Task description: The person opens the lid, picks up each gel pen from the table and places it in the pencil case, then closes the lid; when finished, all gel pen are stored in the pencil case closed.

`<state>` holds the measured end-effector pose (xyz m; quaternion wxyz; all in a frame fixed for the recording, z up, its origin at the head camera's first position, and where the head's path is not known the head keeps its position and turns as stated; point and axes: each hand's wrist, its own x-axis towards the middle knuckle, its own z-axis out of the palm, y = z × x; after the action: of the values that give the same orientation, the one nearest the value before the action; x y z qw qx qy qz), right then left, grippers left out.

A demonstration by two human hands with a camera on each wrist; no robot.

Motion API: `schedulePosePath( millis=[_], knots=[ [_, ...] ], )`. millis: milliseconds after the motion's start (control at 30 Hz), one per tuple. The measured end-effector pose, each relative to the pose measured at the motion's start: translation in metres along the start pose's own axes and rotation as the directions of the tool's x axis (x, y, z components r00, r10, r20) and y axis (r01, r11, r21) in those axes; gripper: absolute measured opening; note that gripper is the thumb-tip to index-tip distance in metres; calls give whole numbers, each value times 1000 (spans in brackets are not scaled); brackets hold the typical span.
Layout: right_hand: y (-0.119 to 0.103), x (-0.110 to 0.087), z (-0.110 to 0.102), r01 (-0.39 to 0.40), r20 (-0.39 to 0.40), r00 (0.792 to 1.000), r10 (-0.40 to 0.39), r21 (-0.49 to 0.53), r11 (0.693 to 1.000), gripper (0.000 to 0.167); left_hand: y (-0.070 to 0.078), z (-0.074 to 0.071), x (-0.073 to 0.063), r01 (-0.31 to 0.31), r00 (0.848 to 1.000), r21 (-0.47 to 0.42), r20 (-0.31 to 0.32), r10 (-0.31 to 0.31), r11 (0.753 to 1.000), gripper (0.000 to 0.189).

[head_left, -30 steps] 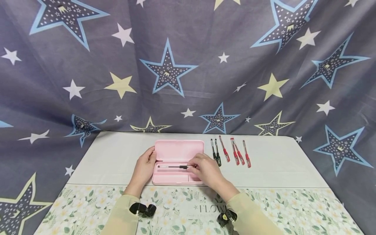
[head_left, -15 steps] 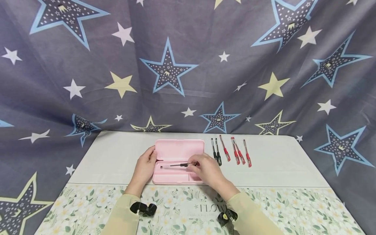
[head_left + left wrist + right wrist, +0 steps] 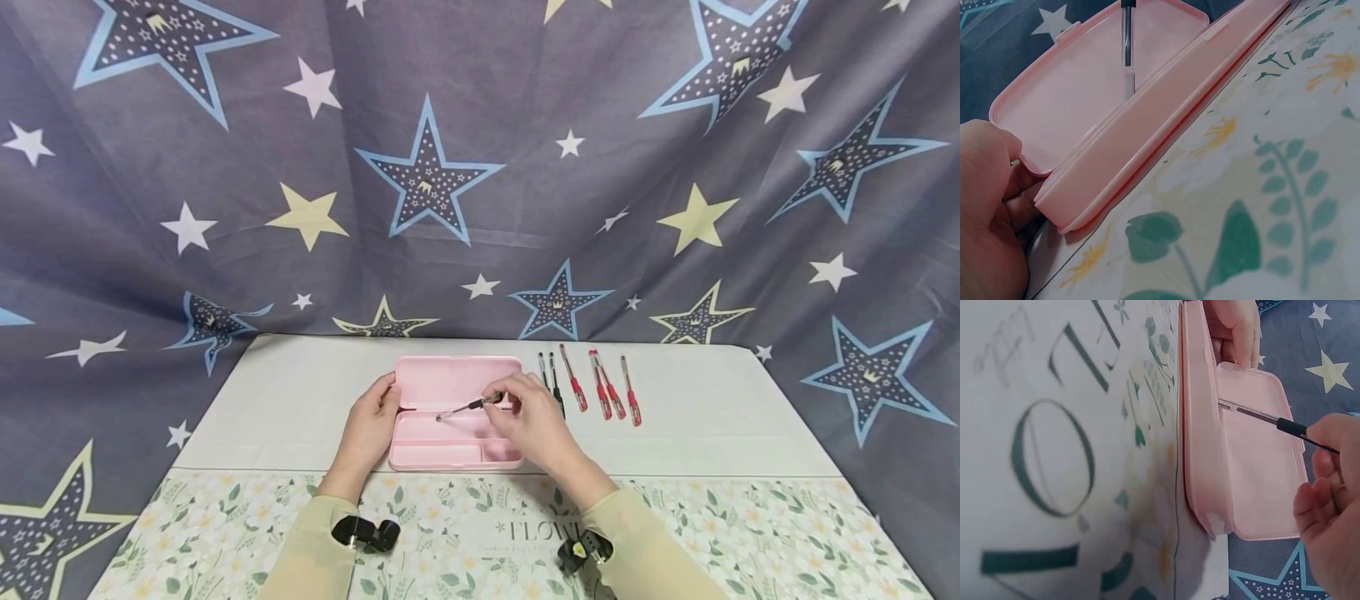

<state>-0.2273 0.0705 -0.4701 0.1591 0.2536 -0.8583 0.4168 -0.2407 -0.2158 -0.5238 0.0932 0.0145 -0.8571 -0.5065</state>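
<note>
A pink pencil case (image 3: 437, 456) lies with its lid (image 3: 442, 379) folded back. My left hand (image 3: 367, 421) holds the case's left side, thumb at the lid's corner in the left wrist view. My right hand (image 3: 534, 421) pinches a black gel pen (image 3: 468, 407) by its dark grip end, between thumb and fingers. The pen slants over the long compartment, with its clear end pointing down and left into the case. In the right wrist view the pen (image 3: 1260, 414) crosses in front of the pink lid (image 3: 1260, 481).
Two black pens (image 3: 555, 379) lie just right of the case, partly behind my right hand. Several red pens (image 3: 576, 392) lie farther right on the white tabletop (image 3: 697, 417). A floral mat (image 3: 450, 533) covers the near side; a star-print curtain (image 3: 480, 208) hangs behind.
The black pen has risen from lying along the long compartment to a slant, its grip end lifted by my right hand. My left hand stays in place on the case.
</note>
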Motion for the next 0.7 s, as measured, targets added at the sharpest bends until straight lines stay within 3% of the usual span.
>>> schedulePosePath(
  millis=[133, 400, 700],
  knots=[
    [1, 1, 0, 0, -14, 1000, 0, 33, 999, 17, 0, 0, 0, 1, 1000, 1, 4, -1, 1000, 42],
    [2, 1, -2, -74, 0, 997, 74, 87, 993, 16, 0, 0, 0, 5, 1000, 5, 9, -5, 1000, 42],
    [3, 4, -3, 37, -46, 998, -36, 27, 999, 46, 2, 0, 0, 7, 1000, 7, 9, -7, 1000, 42]
  ],
)
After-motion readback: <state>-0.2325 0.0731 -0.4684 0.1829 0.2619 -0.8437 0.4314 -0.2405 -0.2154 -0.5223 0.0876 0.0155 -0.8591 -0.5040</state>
